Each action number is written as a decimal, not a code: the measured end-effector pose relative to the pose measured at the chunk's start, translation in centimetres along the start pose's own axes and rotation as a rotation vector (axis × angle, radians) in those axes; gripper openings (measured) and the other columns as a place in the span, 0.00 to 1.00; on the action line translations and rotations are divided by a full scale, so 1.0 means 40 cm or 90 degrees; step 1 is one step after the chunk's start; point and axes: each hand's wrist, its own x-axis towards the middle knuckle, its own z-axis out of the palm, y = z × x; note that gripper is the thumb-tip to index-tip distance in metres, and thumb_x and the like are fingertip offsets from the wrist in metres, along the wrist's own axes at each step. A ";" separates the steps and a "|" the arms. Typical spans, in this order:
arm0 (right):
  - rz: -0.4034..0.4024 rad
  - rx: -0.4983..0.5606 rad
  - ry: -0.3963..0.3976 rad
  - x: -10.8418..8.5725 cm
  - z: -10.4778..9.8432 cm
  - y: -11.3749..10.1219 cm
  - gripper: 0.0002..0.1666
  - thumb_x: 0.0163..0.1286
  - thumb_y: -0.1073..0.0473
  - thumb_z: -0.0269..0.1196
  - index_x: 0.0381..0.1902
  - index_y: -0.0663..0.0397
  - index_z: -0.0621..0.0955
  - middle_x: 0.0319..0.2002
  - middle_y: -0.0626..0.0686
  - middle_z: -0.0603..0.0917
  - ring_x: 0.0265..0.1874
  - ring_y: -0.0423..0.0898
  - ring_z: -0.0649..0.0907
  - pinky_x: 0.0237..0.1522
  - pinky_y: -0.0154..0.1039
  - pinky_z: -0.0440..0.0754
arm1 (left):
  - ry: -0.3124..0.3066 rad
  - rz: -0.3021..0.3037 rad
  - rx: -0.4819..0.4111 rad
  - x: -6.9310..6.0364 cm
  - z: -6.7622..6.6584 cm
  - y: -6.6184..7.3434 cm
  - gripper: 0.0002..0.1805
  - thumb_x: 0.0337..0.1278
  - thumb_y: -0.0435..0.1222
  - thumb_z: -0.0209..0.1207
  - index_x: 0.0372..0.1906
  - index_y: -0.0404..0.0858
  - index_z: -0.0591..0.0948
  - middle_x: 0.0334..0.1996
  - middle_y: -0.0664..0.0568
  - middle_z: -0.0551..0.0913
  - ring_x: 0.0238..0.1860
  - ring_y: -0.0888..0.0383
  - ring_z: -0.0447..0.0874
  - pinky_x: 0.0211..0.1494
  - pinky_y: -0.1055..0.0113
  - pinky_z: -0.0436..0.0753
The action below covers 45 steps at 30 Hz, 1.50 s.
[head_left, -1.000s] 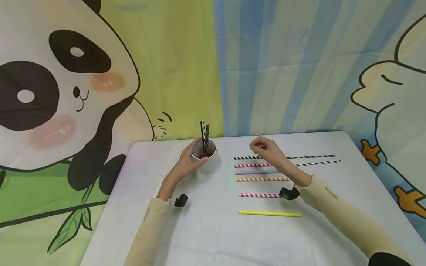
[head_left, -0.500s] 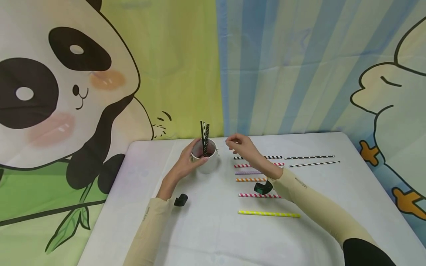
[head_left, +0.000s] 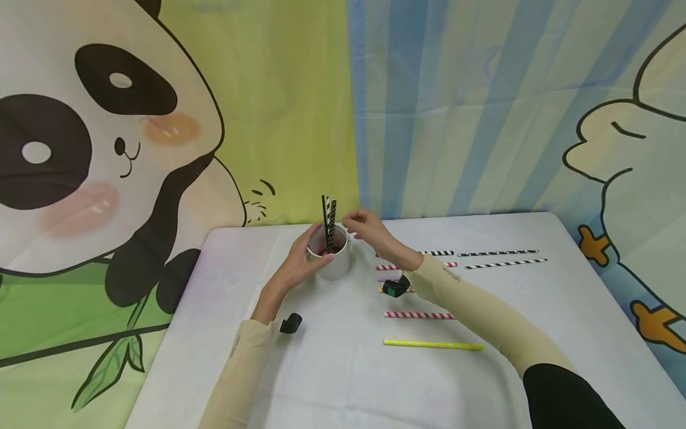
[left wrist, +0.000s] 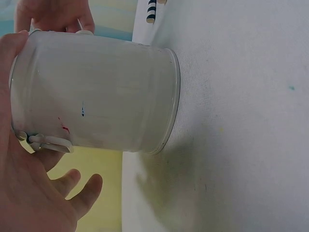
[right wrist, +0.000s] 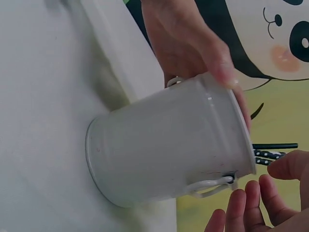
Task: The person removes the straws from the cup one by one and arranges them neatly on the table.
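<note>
A white metal bucket point(head_left: 336, 268) with small side handles stands upright near the table's back edge. Several black and black-and-white paper straws point(head_left: 329, 220) lean inside it, their tops above the rim. My left hand point(head_left: 300, 259) grips the bucket at its left side, thumb over the near rim. Close by the right rim is my right hand point(head_left: 370, 229), its fingers loosely bent. In the right wrist view its thumb and index finger point(right wrist: 272, 195) are apart, with nothing seen between them. The straws point(right wrist: 270, 154) in that view poke out just beyond the thumb tip.
On the white table point(head_left: 321, 369) lie a yellow straw point(head_left: 433, 344), a pink striped straw point(head_left: 418, 315), a red striped straw point(head_left: 386, 267) and a lilac straw point(head_left: 388, 278). Two black-and-white straws point(head_left: 506, 264) lie farther right. My right forearm partly covers the row.
My right hand has moved left from above the row of straws to beside the bucket's rim. The left hand and the bucket have stayed in place.
</note>
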 end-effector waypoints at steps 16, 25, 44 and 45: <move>0.004 -0.005 -0.024 0.039 0.033 0.023 0.15 0.73 0.54 0.60 0.52 0.55 0.80 0.51 0.53 0.82 0.51 0.51 0.79 0.52 0.43 0.77 | -0.001 -0.008 0.002 -0.003 0.001 -0.006 0.48 0.60 0.54 0.65 0.80 0.53 0.54 0.78 0.50 0.59 0.78 0.47 0.55 0.76 0.39 0.59; -0.013 0.000 -0.025 0.047 0.040 0.023 0.13 0.71 0.54 0.61 0.48 0.54 0.80 0.46 0.50 0.81 0.45 0.49 0.76 0.45 0.44 0.74 | -0.001 -0.004 0.001 -0.005 0.002 -0.007 0.48 0.60 0.53 0.65 0.80 0.56 0.53 0.78 0.51 0.59 0.78 0.48 0.56 0.76 0.39 0.59; -0.023 0.007 -0.027 0.060 0.049 0.020 0.14 0.71 0.55 0.60 0.50 0.57 0.81 0.48 0.52 0.82 0.47 0.47 0.76 0.46 0.39 0.71 | -0.001 0.001 -0.005 -0.005 0.002 -0.001 0.46 0.61 0.53 0.65 0.80 0.59 0.54 0.78 0.52 0.59 0.77 0.48 0.57 0.75 0.39 0.60; -0.024 0.010 -0.028 0.060 0.049 0.020 0.14 0.71 0.55 0.60 0.49 0.57 0.81 0.48 0.52 0.82 0.47 0.46 0.76 0.46 0.39 0.71 | 0.000 0.003 -0.008 -0.005 0.001 -0.001 0.46 0.61 0.53 0.65 0.79 0.59 0.54 0.78 0.52 0.59 0.77 0.48 0.57 0.75 0.38 0.60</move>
